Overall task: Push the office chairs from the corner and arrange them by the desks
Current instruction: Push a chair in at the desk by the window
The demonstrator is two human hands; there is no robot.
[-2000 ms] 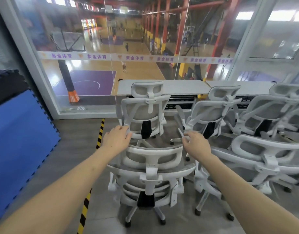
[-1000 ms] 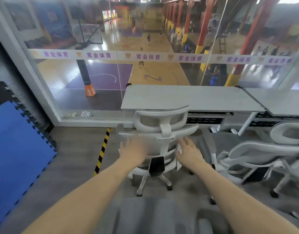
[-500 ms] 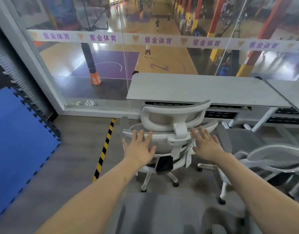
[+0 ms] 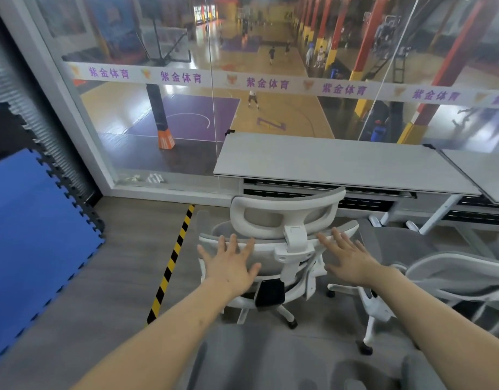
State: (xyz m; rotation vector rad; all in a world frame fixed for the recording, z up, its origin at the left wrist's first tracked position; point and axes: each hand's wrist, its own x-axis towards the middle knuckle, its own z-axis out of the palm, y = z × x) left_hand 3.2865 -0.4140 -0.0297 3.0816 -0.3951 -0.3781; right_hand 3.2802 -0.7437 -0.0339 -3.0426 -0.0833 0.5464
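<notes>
Head view, landmark: the grey desk (image 4: 341, 161) set against the glass wall (image 4: 186, 114).
Change from half a second earlier: the white office chair (image 4: 282, 249) and both hands hold nearly the same arrangement; the view has shifted slightly, and the fingers stay spread.
Change from two seconds earlier: the camera then faced a cluster of chairs; a single chair now stands at the desk's near edge.
Chair position: headrest just below the desk's front edge, backrest turned toward the person, castors on the grey floor (image 4: 121, 277).
Left hand (image 4: 231, 266): fingers straight and splayed, over the left part of the backrest's upper rim; contact cannot be told for certain.
Right hand (image 4: 349, 257): fingers straight and splayed, at the right end of the same rim, holding nothing.
Edges, left of the desk: a yellow-black floor tape (image 4: 172, 263) runs toward the glass wall; beyond it lies a blue foam mat (image 4: 31, 235).
Edges, right of the desk: a second desk (image 4: 484, 175) abuts it; a second chair (image 4: 439, 280) stands just beside the first.
Open room: bare floor lies between the tape and the first chair.
</notes>
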